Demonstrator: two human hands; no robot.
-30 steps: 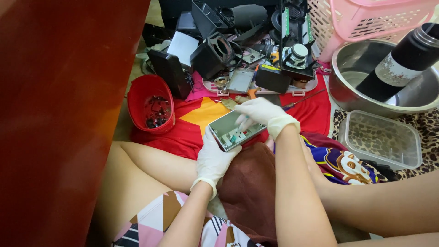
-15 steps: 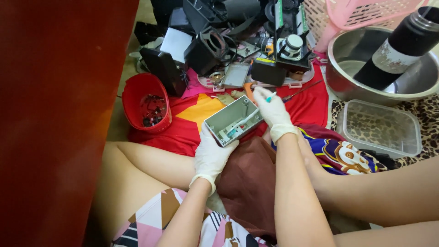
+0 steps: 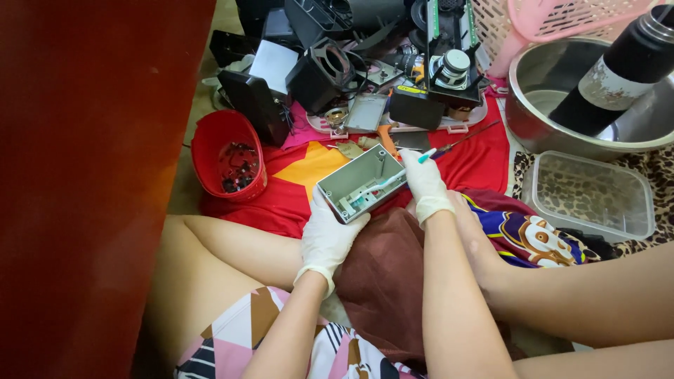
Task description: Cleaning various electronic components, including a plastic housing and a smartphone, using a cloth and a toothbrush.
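Note:
I wear white gloves on both hands. My left hand (image 3: 330, 235) grips a small grey open plastic casing (image 3: 359, 181) from below, tilted so its hollow inside faces me. In my right hand (image 3: 423, 184) is a white and teal toothbrush (image 3: 390, 179), its head resting inside the casing. Under my hands a brown cloth (image 3: 386, 274) lies over my lap.
A red cloth (image 3: 470, 154) covers the floor. A red bowl of small parts (image 3: 228, 156) sits at left. Black speaker parts (image 3: 319, 67) and electronics pile at the back. At right: a steel basin (image 3: 533, 91) holding a black bottle (image 3: 614, 70), a clear plastic box (image 3: 593, 196), a pink basket (image 3: 562, 17).
My right hand took its fingers off the casing, picked up the toothbrush and put its head inside. The left hand tilted the casing open side up.

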